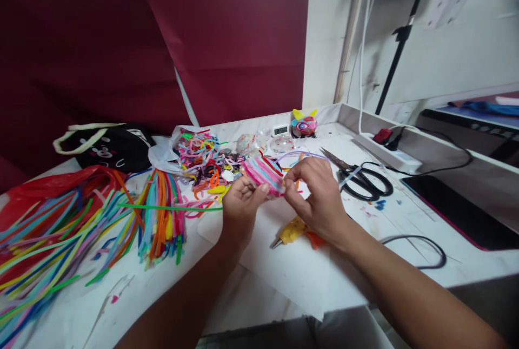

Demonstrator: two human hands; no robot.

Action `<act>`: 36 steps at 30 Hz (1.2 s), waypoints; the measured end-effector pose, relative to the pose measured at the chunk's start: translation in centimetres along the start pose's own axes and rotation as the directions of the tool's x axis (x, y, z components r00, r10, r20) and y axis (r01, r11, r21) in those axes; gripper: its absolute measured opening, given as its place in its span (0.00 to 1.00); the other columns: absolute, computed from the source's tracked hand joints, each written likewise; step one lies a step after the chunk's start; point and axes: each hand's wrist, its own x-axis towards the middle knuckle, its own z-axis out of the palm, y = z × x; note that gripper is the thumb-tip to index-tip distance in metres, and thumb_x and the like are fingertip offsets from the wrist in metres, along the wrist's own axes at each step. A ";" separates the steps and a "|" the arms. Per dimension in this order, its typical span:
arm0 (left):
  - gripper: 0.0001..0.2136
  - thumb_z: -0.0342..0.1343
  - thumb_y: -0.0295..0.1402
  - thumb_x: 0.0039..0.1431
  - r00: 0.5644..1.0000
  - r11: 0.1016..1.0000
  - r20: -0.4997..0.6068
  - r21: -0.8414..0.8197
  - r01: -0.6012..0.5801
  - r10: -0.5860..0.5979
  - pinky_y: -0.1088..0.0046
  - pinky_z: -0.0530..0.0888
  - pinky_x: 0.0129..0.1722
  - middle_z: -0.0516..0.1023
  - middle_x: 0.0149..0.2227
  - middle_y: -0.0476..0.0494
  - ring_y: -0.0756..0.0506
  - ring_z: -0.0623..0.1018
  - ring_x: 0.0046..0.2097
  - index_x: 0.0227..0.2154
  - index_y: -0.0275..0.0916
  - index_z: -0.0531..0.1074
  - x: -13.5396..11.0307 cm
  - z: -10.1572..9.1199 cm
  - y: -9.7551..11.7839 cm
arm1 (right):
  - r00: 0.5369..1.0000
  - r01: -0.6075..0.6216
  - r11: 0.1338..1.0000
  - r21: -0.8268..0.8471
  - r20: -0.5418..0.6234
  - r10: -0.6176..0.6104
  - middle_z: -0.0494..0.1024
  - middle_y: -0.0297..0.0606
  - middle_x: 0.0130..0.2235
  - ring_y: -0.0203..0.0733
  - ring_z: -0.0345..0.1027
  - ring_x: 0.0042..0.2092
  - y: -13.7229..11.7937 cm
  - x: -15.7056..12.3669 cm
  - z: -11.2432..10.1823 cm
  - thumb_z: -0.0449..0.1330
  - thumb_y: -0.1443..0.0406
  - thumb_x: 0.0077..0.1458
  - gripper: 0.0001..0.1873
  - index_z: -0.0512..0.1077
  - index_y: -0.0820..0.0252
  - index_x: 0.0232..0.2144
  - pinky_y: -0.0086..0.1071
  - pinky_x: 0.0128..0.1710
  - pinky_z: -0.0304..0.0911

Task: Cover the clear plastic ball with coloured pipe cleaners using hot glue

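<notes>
Beneath my forearms: flat white paper sheets [284, 287] lie on the pale table.
At my near left: long, many-coloured fuzzy stems [44, 273] spread out beside and over a red plastic bag [24, 197].
Below my wrist: a yellow tool with a pointed metal nozzle [290, 232] lies on the paper, partly hidden by my right hand [318, 192].
Left grip: my left hand [241, 208] is clamped, thumb against fingers, on the striped piece of pink, red and pale blue fuzzy rows [263, 172].
Right fingers: bent in at the piece's right edge – I cannot tell whether they close on it.
Striped piece: raised above the table, between my two hands.
Left of my hands: a bundle of shorter coloured stems [158, 219], a bright green stem [170, 207] lying across it.
Right side: a black-screened phone [466, 211] and, farther in, black-handled scissors [367, 184] with blades parted.
Beyond my hands: a heap of curled colourful scraps [198, 149] – right of a black cloth bag with cream handles [111, 149].
Back edge: a small white digital timer [280, 130] beside a multicoloured ball-shaped figure with yellow ears [305, 125].
Wall: dark red sheeting [235, 40].
</notes>
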 end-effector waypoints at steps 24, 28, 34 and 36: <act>0.17 0.39 0.23 0.69 0.915 0.765 -0.127 -0.599 0.238 -0.384 0.79 0.79 0.34 0.82 0.31 0.45 0.52 0.81 0.29 0.47 0.36 0.73 3.0 -1.3 2.0 | 0.680 -0.302 0.910 0.283 0.733 -0.002 0.76 0.39 0.32 0.38 0.67 0.32 -3.1 -3.3 -3.6 0.50 0.69 0.62 0.10 0.72 0.60 0.38 0.31 0.33 0.58; 0.18 0.39 0.22 0.69 0.934 0.765 -0.085 -0.602 0.230 -0.348 0.79 0.79 0.34 0.83 0.40 0.42 0.51 0.83 0.35 0.53 0.38 0.70 2.6 -1.1 2.3 | 0.668 -0.697 0.557 0.451 0.691 0.277 0.75 0.35 0.31 0.36 0.69 0.33 -1.6 -2.9 -2.7 0.58 0.68 0.56 0.04 0.71 0.60 0.35 0.30 0.33 0.62; 0.22 0.40 0.19 0.67 0.928 0.772 -0.091 -0.587 0.243 -0.361 0.79 0.79 0.34 0.82 0.45 0.42 0.52 0.82 0.33 0.58 0.40 0.66 1.8 -0.5 2.2 | 0.585 -0.751 0.040 0.659 0.637 0.501 0.78 0.37 0.42 0.38 0.72 0.39 -0.8 -0.8 -1.6 0.69 0.61 0.48 0.18 0.75 0.56 0.42 0.32 0.39 0.66; 0.22 0.40 0.20 0.67 0.930 0.774 -0.067 -0.578 0.259 -0.361 0.80 0.78 0.33 0.82 0.44 0.42 0.52 0.82 0.33 0.59 0.41 0.66 1.6 -0.3 2.0 | 0.570 -0.712 -0.094 0.696 0.651 0.501 0.79 0.37 0.39 0.38 0.73 0.39 -1.0 -0.2 -1.3 0.70 0.59 0.47 0.15 0.76 0.57 0.38 0.30 0.36 0.66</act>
